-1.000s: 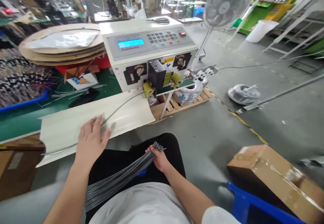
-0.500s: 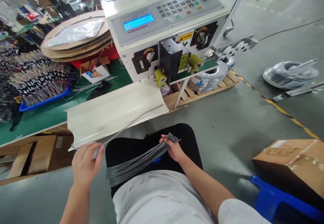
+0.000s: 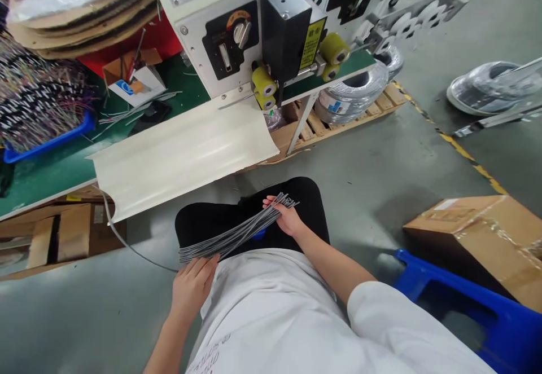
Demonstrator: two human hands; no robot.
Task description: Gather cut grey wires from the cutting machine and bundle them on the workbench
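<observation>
A bundle of thin grey cables (image 3: 237,235) lies slantwise across my lap on the black trousers. My right hand (image 3: 287,216) is wrapped round its right end, where the cut ends stick out past the fingers. At the bundle's left end sits my left hand (image 3: 193,286), its fingers closed on a single grey cable (image 3: 139,254). That cable curves from the hand up and left to the edge of the cream chute sheet (image 3: 182,157). A short length of cable (image 3: 235,103) pokes out of the machine's yellow-green rollers (image 3: 265,83) over the sheet.
The white cable-cutting machine (image 3: 192,41) stands on a green bench (image 3: 186,83). Cardboard discs (image 3: 139,7) and a blue tray (image 3: 55,137) of wires are to its left. Wrapped cable coils (image 3: 351,100) rest on a pallet. A carton (image 3: 478,233) and a blue stool (image 3: 449,289) stand at right.
My left hand has come right and down to the bundle with the single cable. A fresh cable end now shows at the rollers. The view has tilted down; my right hand keeps its hold.
</observation>
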